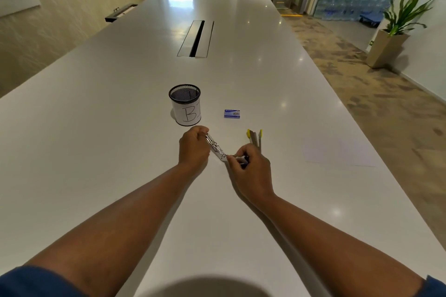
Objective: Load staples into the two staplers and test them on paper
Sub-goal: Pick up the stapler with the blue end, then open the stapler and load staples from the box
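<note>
A silver stapler (215,146) lies opened between my hands over the white table (120,116). My left hand (193,148) grips its far end. My right hand (249,166) pinches the near end, fingers closed around a dark part of it; whether staples are in my fingers I cannot tell. A second stapler (255,137), opened with yellow tips, lies just beyond my right hand. The small blue staple box (232,113) sits farther back. A white paper sheet (337,152) lies flat to the right.
A black mesh pen cup (185,103) with a white label marked "B" stands behind my left hand. A cable slot (196,38) is set into the table's middle. The table's right edge drops to a carpeted floor with a potted plant (395,31).
</note>
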A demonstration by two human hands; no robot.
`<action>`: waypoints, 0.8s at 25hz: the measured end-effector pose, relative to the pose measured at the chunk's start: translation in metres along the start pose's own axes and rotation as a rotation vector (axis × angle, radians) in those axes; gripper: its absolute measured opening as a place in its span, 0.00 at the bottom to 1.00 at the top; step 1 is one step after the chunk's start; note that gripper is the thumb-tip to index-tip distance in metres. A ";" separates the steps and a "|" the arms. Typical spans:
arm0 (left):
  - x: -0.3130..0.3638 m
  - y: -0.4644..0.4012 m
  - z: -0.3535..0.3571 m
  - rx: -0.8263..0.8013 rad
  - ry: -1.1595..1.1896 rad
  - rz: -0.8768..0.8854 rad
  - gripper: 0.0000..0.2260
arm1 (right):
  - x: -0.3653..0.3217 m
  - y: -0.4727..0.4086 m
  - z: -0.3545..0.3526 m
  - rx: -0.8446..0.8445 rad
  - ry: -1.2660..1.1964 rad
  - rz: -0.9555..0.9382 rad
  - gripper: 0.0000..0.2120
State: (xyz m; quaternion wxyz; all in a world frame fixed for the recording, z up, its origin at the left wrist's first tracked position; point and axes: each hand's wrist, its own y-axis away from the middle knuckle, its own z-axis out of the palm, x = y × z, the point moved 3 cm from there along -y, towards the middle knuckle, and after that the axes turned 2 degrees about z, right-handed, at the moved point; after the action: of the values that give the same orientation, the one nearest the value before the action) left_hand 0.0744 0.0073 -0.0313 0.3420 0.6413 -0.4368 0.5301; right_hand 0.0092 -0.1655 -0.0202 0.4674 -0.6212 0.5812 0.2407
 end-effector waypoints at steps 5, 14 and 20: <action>0.003 0.005 -0.001 -0.013 -0.078 0.043 0.09 | 0.002 0.011 -0.006 -0.013 0.219 -0.058 0.08; 0.010 0.017 0.000 -0.143 -0.354 0.229 0.10 | -0.002 0.023 -0.004 -0.127 0.333 -0.119 0.08; 0.009 0.018 0.006 -0.221 -0.486 0.315 0.11 | -0.005 0.023 -0.001 -0.169 0.364 -0.164 0.09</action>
State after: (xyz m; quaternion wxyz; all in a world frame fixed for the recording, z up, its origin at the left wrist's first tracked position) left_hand 0.0608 -0.0068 -0.0239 0.2087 0.6327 -0.6548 0.3570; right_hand -0.0139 -0.1611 -0.0227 0.3189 -0.7364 0.5815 0.1336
